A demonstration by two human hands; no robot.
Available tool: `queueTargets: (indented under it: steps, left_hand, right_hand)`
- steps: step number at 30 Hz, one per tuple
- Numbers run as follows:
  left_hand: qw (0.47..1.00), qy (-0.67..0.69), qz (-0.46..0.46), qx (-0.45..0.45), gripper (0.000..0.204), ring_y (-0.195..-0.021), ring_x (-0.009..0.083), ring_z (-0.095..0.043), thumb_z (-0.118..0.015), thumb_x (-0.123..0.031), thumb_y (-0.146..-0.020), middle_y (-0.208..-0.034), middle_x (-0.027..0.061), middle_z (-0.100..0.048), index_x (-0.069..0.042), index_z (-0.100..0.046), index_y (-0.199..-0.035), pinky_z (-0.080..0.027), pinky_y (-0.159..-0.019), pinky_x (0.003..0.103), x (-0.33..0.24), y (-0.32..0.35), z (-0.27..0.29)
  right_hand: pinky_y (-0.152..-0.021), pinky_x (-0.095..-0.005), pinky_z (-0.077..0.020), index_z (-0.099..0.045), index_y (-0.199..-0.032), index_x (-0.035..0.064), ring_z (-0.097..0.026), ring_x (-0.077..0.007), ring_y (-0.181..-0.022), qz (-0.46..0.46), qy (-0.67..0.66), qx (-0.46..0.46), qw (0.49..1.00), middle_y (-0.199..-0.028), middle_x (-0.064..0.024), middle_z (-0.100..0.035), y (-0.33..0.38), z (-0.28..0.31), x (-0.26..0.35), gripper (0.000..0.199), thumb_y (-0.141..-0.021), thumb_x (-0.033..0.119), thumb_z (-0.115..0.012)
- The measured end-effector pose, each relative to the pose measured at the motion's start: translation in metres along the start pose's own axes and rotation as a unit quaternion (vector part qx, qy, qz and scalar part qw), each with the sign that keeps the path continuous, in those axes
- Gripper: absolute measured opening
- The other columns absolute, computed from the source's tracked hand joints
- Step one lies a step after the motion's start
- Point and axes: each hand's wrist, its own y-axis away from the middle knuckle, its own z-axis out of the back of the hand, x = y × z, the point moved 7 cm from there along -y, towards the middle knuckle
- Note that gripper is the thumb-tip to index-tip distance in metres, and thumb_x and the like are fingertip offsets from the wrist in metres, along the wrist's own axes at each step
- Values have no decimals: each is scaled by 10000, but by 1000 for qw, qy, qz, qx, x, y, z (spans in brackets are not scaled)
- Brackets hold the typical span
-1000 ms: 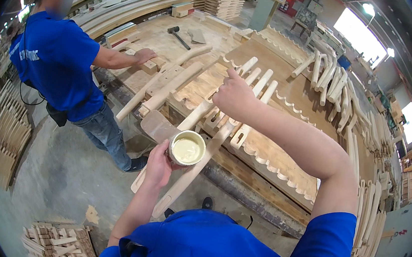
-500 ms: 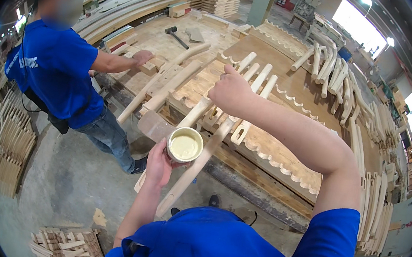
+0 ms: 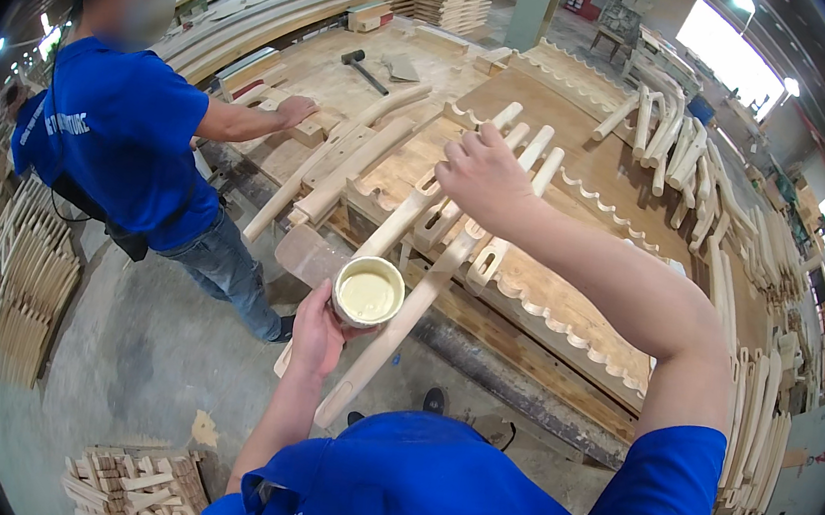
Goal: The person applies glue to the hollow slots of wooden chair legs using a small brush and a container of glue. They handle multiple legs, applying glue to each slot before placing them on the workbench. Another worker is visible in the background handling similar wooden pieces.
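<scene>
from where i stand, the worker's left hand (image 3: pixel 322 334) is curled around a pale, round, open-topped cup (image 3: pixel 368 324), fingers partly bent and spread to its width, with the cup resting against them. inside the cup sits smooth cream-coloured paste (image 3: pixel 368 295). a flat, brownish, round-cornered plate (image 3: pixel 307 255) juts out to the left of the cup; i can't tell whether the same fingers grip it. the right hand (image 3: pixel 484 177) is up beyond the cup and to its right, fingers bent in close together over a row of slotted timbers. whether anything is pinched in them i can't tell from here.

as for writing, white lettering runs across the back of the blue cloth shirt (image 3: pixel 121 116) on a co-worker to the left of the cup, and more white letters show on the worker's own blue shirt front (image 3: pixel 468 490), below the cup.

the long, pale, rounded wooden pieces (image 3: pixel 442 283) lie side by side beyond the cup and to its right, across scalloped wooden racks (image 3: pixel 565 339). their long axes run roughly parallel, slanting from far right to near left. one passes just right of the cup, its near end reaching past the bench edge.
</scene>
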Motion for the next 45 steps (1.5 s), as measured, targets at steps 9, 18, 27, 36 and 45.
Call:
queueTargets:
  steps: [9,18,27,36,45]
  left_hand:
    - [997,11,-57,-52,407,-1014,267,-618,-340,-305,-1003,-1169,158,-566,8,-463,-1232,-579,-755,460,-19,-6,1]
    - [988,-65,-131,-53,332,-905,205,-638,-448,-297,-983,-1009,109,-614,12,-548,-1055,-587,-703,407,-23,-20,-11]
    - [994,47,-95,-39,373,-962,263,-639,-395,-308,-990,-1105,145,-599,6,-484,-1171,-582,-739,452,-24,-26,-33]
    - [993,25,-99,-57,378,-962,266,-633,-409,-313,-987,-1131,149,-585,3,-482,-1181,-572,-761,476,-11,-48,-41]
    - [988,53,-100,-105,373,-1073,295,-572,-411,-283,-986,-1215,153,-510,8,-438,-1219,-550,-793,539,-1,-49,-36]
  right_hand:
    - [-651,-355,-454,-609,-756,100,-590,-208,-724,-164,-251,51,953,-734,-43,-574,61,9,-41,104,-773,196,-647]
    - [-640,-370,-489,-647,-775,80,-622,-235,-762,-99,-363,40,926,-751,-54,-611,57,45,7,141,-787,220,-640]
    - [-666,-283,-462,-627,-886,46,-563,-133,-733,-297,-680,81,665,-772,-42,-609,108,-32,14,142,-813,167,-644]
    - [-697,-266,-463,-634,-919,29,-559,-99,-756,-323,-746,86,575,-783,-40,-601,122,-51,31,148,-874,169,-619]
    - [-652,-278,-456,-654,-932,38,-545,-129,-715,-340,-718,-50,605,-842,-36,-564,148,-90,24,135,-865,144,-606]
